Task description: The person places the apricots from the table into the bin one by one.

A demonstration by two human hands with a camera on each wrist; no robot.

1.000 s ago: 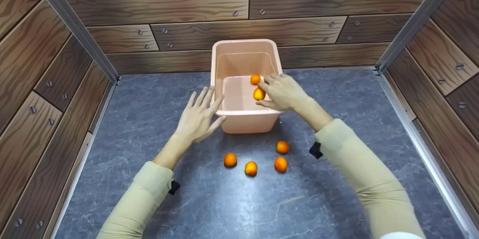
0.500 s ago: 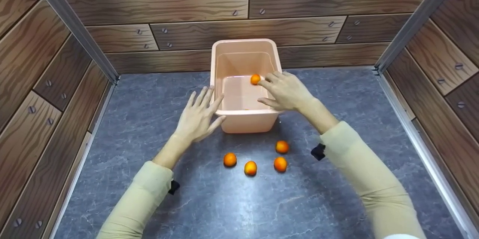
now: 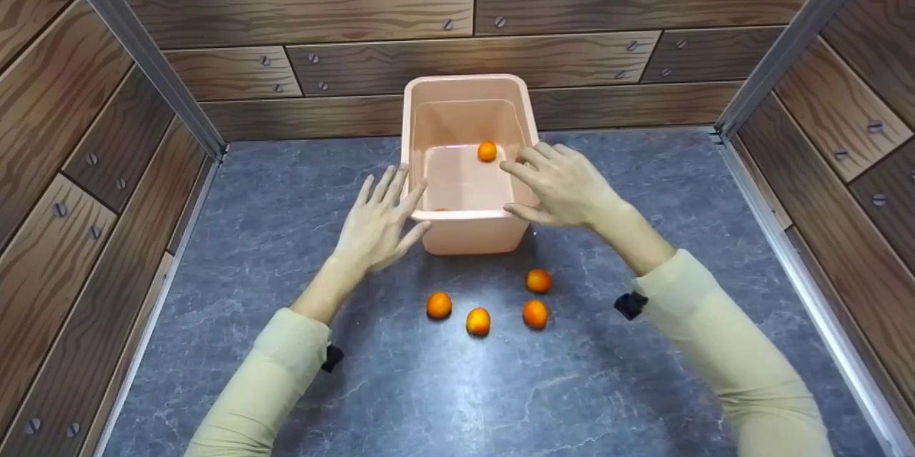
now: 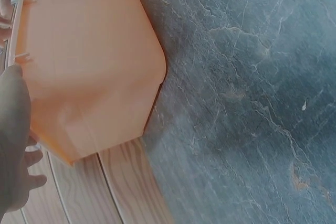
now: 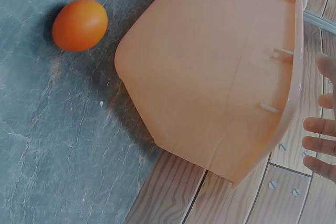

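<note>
A peach-coloured plastic bin (image 3: 468,234) stands against the back wall. Inside it a small orange (image 3: 487,151) lies toward the right, and a sliver of another shows just over the front rim, mostly hidden by the front wall. My left hand (image 3: 375,224), fingers straight and spread, is at the bin's left rim near the front corner. Over the right rim my right hand (image 3: 565,185) hovers with relaxed fingers and nothing in it; in the right wrist view its fingertips (image 5: 320,126) are apart from the rim.
Several small oranges lie on the grey marbled floor before the bin: one at left (image 3: 439,305), one in the middle (image 3: 478,322), and two to the right, the farther orange (image 3: 538,281) close behind the nearer orange (image 3: 535,314). Wood-patterned walls (image 3: 357,10) enclose three sides.
The orange under my right hand has dropped into the bin and rolled left along its front wall. My right hand has drawn back to the right; the left hand has stayed put.
</note>
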